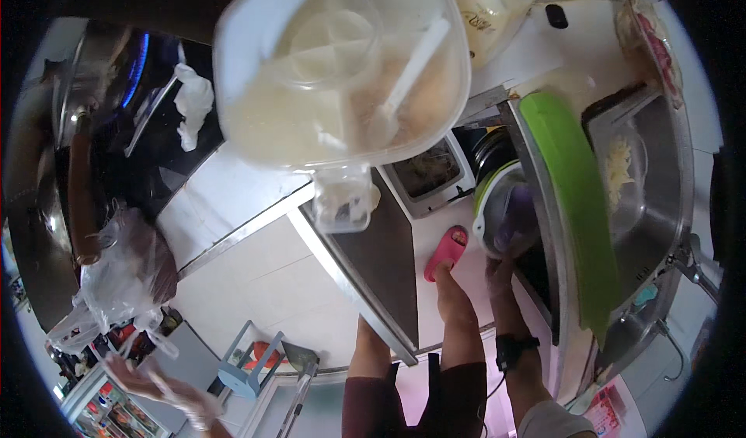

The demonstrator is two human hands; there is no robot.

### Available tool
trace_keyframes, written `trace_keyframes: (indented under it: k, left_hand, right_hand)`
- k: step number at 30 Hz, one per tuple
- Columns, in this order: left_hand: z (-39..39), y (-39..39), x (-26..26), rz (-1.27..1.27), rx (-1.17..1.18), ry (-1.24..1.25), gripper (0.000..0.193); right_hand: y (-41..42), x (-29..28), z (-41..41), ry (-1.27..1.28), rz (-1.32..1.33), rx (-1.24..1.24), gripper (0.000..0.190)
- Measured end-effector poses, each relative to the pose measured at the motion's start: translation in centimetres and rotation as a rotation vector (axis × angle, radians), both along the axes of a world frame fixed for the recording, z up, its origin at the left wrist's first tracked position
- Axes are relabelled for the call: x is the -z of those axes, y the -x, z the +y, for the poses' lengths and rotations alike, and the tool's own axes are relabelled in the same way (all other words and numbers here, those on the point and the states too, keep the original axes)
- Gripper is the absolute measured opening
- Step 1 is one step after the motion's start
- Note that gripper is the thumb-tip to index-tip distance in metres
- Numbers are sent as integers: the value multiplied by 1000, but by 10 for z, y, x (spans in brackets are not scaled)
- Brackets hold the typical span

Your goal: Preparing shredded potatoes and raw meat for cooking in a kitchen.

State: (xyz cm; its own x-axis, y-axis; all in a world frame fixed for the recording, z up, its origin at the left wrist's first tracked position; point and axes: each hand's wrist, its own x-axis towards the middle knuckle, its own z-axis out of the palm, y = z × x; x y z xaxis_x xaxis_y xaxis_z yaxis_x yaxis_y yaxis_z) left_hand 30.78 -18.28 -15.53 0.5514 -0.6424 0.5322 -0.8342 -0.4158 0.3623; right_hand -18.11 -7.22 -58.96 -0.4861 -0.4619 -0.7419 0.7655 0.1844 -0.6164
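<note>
My right hand (500, 272), with a dark band on its wrist, reaches to the open cabinet under the sink. It grips the lower edge of a round bowl (516, 216) with a white and green rim; something purple shows in the bowl. The fingertips are hidden behind it. Low at the left, my left hand (143, 382) wears a thin clear glove and is blurred, fingers apart, holding nothing. Just beyond it hangs a knotted clear plastic bag (119, 280) at the counter edge. Close to the camera is a translucent divided seasoning box (326, 123) with a white spoon (411, 73).
An open cabinet door (373, 263) stands before my legs. A green guard strip (574, 205) lines the sink (658, 205), where a clear bowl (638, 170) holds pale yellow shreds. Left, a brown-handled pan (84, 187) sits by the black stovetop (169, 123), with a crumpled white tissue (193, 103).
</note>
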Motion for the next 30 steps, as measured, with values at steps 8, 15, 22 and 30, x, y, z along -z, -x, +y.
trace_keyframes:
  k: [8, 15, 22, 30]
  left_hand:
    - [18, 222, 70, 995, 633, -969, 72]
    - [43, 258, 121, 639, 757, -1232, 82]
    - [86, 284, 121, 740, 635, -1188, 68]
    - [126, 302, 143, 749, 359, -1176, 61]
  right_hand:
    - [25, -115, 107, -226, -5, -299, 44]
    - [27, -205, 83, -159, 598, -1165, 42]
    - [53, -218, 116, -506, 1010, -1484, 42]
    - [-16, -314, 10, -306, 135, -607, 56]
